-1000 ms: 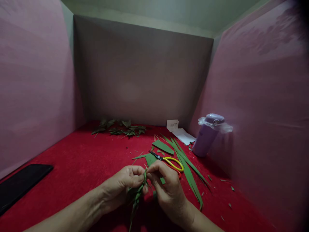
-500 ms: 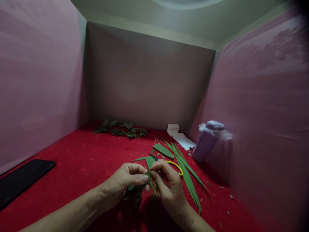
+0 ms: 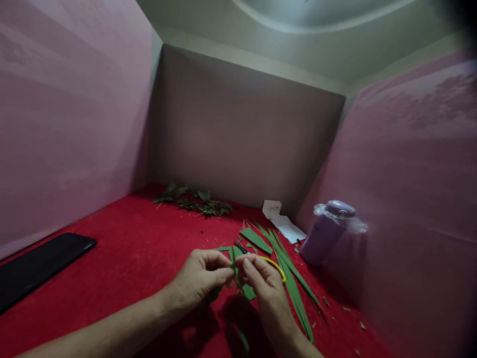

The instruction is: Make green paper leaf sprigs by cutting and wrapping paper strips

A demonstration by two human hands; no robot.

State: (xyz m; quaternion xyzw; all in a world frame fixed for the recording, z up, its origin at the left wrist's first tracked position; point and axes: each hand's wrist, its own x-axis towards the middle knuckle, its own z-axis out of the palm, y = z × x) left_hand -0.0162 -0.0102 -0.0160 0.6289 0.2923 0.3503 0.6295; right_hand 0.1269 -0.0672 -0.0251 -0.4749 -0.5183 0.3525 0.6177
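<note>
In the head view my left hand (image 3: 201,281) pinches a narrow, knotted-looking green leaf strip (image 3: 233,263) between thumb and forefinger. My right hand (image 3: 266,283) is closed at the strip's other side, thumb and forefinger against it. A darker bunch of leaf hangs partly hidden below my left fingers. Just behind my right hand lie scissors (image 3: 276,265) with a yellow handle loop, their dark blades partly covered. Cut green leaf pieces (image 3: 256,239) lie around the blades, and long blade-like leaves (image 3: 294,288) stretch out to the right of my right hand.
Leafy sprigs (image 3: 204,203) lie at the back of the red cloth (image 3: 149,263). A black phone-like slab (image 3: 44,266) is at left. White papers (image 3: 286,227) and a purple tumbler (image 3: 323,236) wrapped in clear plastic stand at right. Pink walls flank the table, with leaf scraps near the right one.
The view has tilted up and turned left. The leaf strip has been turned between my fingers and its upper end now points up. The hanging leaf bunch is now mostly hidden.
</note>
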